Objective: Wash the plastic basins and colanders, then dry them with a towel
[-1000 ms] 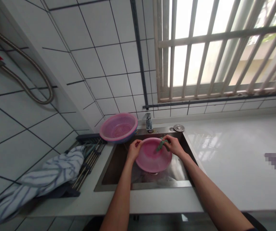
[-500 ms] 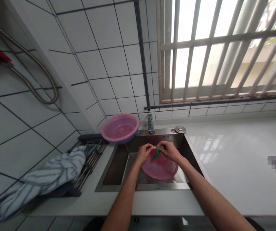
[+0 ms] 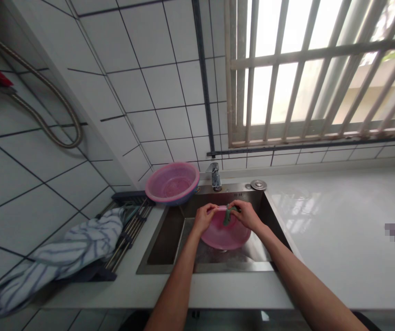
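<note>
Pink plastic fills the middle of the view: a shallow pink basin (image 3: 225,232) is held tilted over the steel sink (image 3: 169,239), its far rim raised toward the tap (image 3: 214,175). The left hand (image 3: 204,217) closes its fingers on the basin's far-left rim, steadying it, while the right hand (image 3: 247,215) pinches a small green scouring cloth (image 3: 228,214) against the rim just beside the left hand, its fingers curled tight round the cloth. Judging from this, the scrubbing of the basin is under way rather than finished: the cloth sits at the upper edge, and the wide inner face below it shows no foam or streaks that I can make out, so how much of the surface has been covered cannot be told. No water can be seen running from the tap, so a rinse appears to be left. A second pink basin (image 3: 173,183), nested in a blue one, stands on the sink's back left corner, apart from the hands; whether it is already washed cannot be told. Left of the sink a striped towel (image 3: 62,253) lies over a drying rack (image 3: 128,230), and the white bench (image 3: 338,230) stretches to the right.
</note>
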A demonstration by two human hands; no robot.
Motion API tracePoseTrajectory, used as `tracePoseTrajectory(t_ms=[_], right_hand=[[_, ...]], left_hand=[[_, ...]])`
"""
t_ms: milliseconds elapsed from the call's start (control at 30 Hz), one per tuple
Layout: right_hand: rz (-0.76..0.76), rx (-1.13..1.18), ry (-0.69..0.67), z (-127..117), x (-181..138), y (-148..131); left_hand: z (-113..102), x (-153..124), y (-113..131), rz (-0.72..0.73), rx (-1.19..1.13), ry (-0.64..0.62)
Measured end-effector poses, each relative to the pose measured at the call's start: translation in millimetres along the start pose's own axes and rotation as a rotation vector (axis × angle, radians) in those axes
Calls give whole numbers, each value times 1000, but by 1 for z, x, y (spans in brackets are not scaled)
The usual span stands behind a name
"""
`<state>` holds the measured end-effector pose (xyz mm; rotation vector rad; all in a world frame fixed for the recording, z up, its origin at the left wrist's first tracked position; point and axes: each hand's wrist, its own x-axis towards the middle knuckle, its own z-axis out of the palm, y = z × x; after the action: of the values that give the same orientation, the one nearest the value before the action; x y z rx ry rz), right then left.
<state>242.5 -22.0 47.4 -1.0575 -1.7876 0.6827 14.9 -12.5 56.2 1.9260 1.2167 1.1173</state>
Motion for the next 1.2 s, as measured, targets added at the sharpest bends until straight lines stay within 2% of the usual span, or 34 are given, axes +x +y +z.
tracePoseTrajectory(t_ms=[133,267,367,500,567,767,867,1033,1100,1200], right_hand=[[-15,43,-69,5,1,-7],[39,24,-28,-4,2,1],[33,-4,31,-7,1,5],[-25,24,-37,2,-1,-2],[-30,35,-82,4,-1,-4],[46,-14,-20,-11,0,11],[16,-26,18,-10,0,9],[-78,-8,-50,7,0,-5],[-80,-10,-71,8,1,-4],[-29,4,-47,0,2,5]], left_hand=[[7,0,4,-7,25,-83],[-7,2,-2,-37,34,33],[-7,2,-5,-39,-6,66],[8,-1,-4,-13,-36,-50],[9,-2,-3,-5,-16,-82],[-15,1,-11,-25,23,51],[-7,1,-11,-18,-2,39],[14,-3,-4,8,-27,-86],[10,-2,-6,8,-7,-78],[-6,2,-16,-14,-6,4]])
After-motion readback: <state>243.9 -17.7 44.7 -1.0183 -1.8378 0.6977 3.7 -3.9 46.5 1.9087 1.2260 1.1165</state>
